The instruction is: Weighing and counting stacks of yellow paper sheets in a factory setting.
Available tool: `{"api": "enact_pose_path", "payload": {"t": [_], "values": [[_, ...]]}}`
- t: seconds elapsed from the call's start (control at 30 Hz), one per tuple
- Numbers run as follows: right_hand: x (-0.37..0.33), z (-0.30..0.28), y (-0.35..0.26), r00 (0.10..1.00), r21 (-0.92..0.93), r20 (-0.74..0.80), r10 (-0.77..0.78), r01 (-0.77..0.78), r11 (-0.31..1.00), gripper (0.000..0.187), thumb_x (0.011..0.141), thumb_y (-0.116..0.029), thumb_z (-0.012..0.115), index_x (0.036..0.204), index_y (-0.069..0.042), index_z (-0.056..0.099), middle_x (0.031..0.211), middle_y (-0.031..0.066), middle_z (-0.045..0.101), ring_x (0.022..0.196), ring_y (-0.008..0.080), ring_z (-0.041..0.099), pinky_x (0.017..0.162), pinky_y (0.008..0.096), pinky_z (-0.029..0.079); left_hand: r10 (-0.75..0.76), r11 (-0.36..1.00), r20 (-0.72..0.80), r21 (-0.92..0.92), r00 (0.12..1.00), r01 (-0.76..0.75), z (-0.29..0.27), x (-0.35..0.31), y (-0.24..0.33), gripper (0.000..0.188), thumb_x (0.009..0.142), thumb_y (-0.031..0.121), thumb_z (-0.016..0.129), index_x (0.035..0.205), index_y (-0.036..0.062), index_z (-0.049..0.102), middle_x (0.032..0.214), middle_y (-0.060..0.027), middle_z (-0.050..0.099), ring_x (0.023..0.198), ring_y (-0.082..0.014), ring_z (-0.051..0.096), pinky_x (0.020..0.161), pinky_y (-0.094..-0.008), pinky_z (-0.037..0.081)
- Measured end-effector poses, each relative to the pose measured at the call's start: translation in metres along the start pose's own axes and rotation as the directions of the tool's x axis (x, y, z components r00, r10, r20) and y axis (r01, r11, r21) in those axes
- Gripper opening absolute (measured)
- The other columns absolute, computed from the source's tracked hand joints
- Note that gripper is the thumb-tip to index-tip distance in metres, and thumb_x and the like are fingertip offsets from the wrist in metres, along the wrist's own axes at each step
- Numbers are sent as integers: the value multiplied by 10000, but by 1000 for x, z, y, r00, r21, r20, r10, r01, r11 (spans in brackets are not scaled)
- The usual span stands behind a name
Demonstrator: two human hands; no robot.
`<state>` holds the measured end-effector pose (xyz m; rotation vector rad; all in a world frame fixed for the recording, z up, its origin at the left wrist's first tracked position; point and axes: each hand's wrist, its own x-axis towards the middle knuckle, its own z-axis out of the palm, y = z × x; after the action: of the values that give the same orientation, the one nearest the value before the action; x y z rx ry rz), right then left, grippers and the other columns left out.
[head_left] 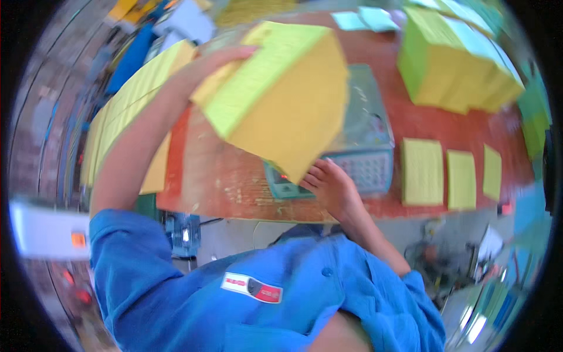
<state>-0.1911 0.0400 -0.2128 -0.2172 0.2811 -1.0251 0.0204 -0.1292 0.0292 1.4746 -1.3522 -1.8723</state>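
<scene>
A thick stack of yellow paper sheets (287, 100) is raised and tilted over a teal tabletop scale (366, 170), hiding part of its platform and display. My left hand (237, 54) grips the stack at its upper left; most of the fingers are behind the paper. At the stack's lower corner, my right hand (329, 183) has its fingers bent and bunched against the paper, just above the scale's keypad. Motion blur softens the stack and both hands.
Three smaller yellow paper stacks (422, 171) stand in a row right of the scale on the red worn table (223, 182). Tall yellow stacks (440, 64) rise at the back right. A long row of yellow paper (120, 120) lies beyond my left arm. Light blue slips (363, 20) lie at the back.
</scene>
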Motion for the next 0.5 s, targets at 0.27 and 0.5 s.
{"api": "enact_pose_path", "payload": {"t": [0.27,0.5], "values": [[-24,44,-10,998,-603,-46,-33,-1,798,532,934,-270,567,1352,44,462,1272,122,578,1184,199,541,1007,347,411,-44,969,-161,-245,986,3,-27,-128,-116,622,901,469,621,1321,18,530,1210,-114,643,1053,-169,640,942,-340,503],[67,139,16,983,-979,126,134,101,176,556,833,-382,718,1116,79,591,939,155,670,896,190,642,774,340,497,79,697,-459,-609,885,-378,-60,-191,-291,592,933,360,609,1392,21,453,1280,-120,599,1093,-195,619,922,-330,512]]}}
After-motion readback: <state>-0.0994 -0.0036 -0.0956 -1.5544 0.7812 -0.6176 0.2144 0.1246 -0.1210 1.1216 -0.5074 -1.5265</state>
